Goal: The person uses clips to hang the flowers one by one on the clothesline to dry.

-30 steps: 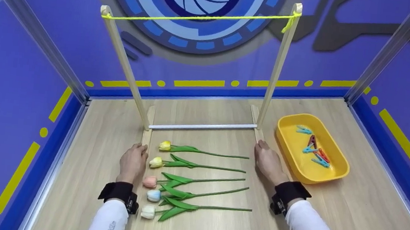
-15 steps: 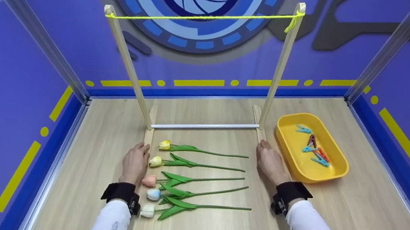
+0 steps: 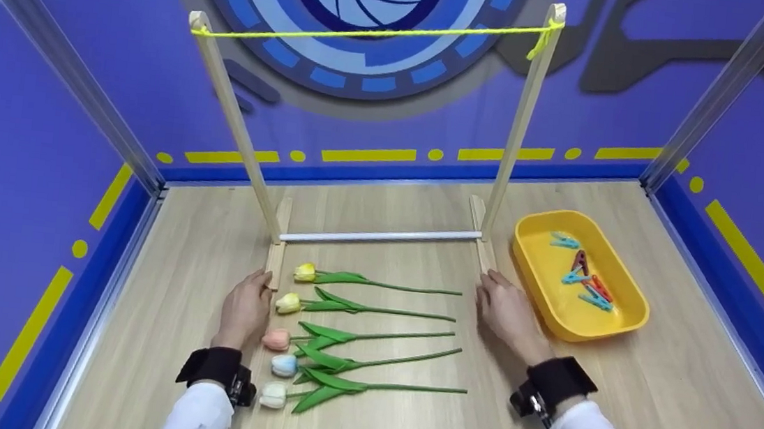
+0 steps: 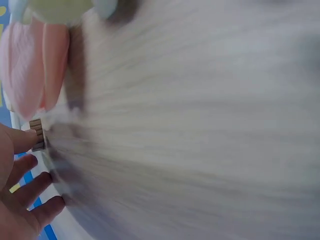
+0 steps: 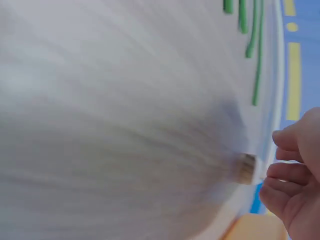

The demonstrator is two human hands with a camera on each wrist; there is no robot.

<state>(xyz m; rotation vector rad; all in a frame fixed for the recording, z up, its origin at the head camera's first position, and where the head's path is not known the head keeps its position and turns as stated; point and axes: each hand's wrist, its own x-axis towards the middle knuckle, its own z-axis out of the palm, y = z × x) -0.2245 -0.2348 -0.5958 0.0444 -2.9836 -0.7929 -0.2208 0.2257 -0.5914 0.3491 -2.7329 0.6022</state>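
A wooden frame (image 3: 239, 134) stands on the table with a yellow string (image 3: 378, 33) tied between its two posts and a white rod (image 3: 380, 236) low across. My left hand (image 3: 246, 310) is at the near end of the left wooden foot (image 3: 275, 267); in the left wrist view its thumb (image 4: 22, 140) is at the foot's end and the other fingers are spread. My right hand (image 3: 509, 314) lies just behind the right foot (image 3: 485, 254), its loosely bent fingers apart from the foot's end (image 5: 246, 169) in the right wrist view.
Several artificial tulips lie in a row between the hands: two yellow (image 3: 305, 272), a pink (image 3: 277, 339), a blue-white (image 3: 284, 365) and a white one (image 3: 273, 395). At right stands a yellow basin (image 3: 535, 296) with several clothespins (image 3: 581, 262). Blue walls (image 3: 25, 138) enclose the table.
Both hands have drawn back slightly from the frame's feet, and the left foot's end now shows. The frame shifted slightly right, then back. The tulips and basin have stayed put.
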